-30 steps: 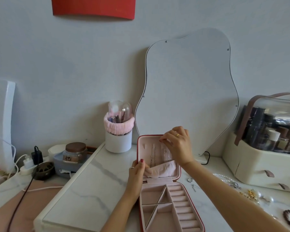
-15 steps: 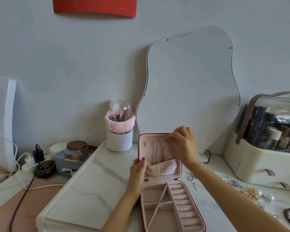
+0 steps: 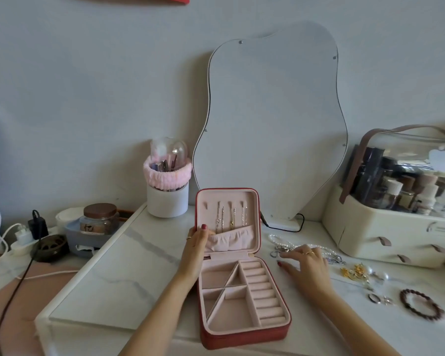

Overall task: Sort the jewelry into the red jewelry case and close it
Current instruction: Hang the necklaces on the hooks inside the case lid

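The red jewelry case (image 3: 244, 335) lies open on the white marble top, its pink lid (image 3: 252, 201) standing upright. Three thin chains (image 3: 231, 218) hang inside the lid above a gathered pink pocket. My left hand (image 3: 197, 249) grips the lid's left edge, thumb on the pocket. My right hand (image 3: 306, 265) rests on the table right of the case, fingers spread, fingertips at a silver chain piece (image 3: 279, 251) and a pearl necklace (image 3: 326, 250). Gold earrings (image 3: 353, 271), small rings (image 3: 378, 299) and a dark bead bracelet (image 3: 421, 304) lie further right. The base compartments hold nothing.
A wavy mirror (image 3: 270, 119) leans on the wall behind the case. A white brush cup with a pink band (image 3: 167, 199) stands to its left. A cream cosmetics organiser (image 3: 396, 232) fills the right side. A jar (image 3: 99, 219), chargers and cables sit at the left.
My right hand has left the lid's hooks and dropped to the table on the right, onto the loose jewelry. The chains now hang uncovered. My left hand still holds the lid.
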